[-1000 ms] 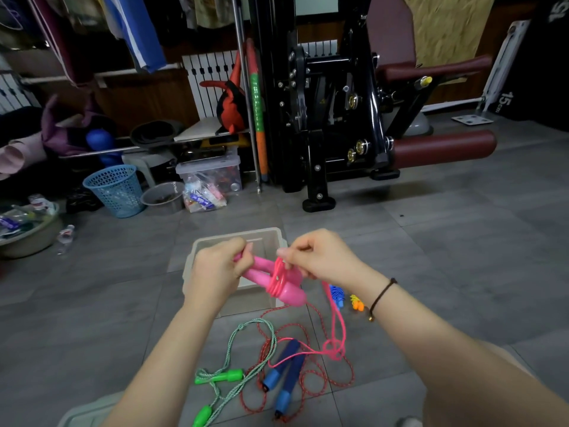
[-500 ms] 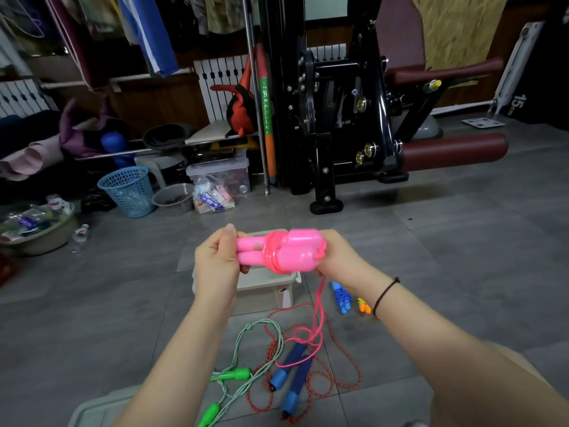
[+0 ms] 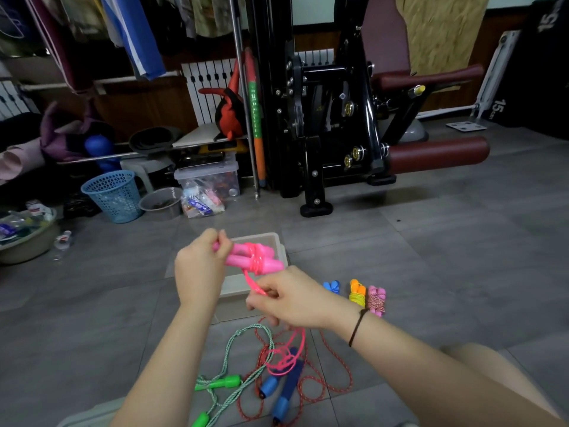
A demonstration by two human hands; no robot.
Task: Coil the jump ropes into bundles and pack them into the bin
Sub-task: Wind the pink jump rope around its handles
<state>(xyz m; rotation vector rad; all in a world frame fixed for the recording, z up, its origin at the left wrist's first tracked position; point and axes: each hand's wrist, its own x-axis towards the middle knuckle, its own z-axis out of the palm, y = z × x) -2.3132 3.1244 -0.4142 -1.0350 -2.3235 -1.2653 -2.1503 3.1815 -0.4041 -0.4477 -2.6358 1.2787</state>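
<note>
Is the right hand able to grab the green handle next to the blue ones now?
Probably not yet. The right hand is pinching the pink rope, so it is busy. Nothing covers the green handle on the floor, so after letting go it likely could.
</note>
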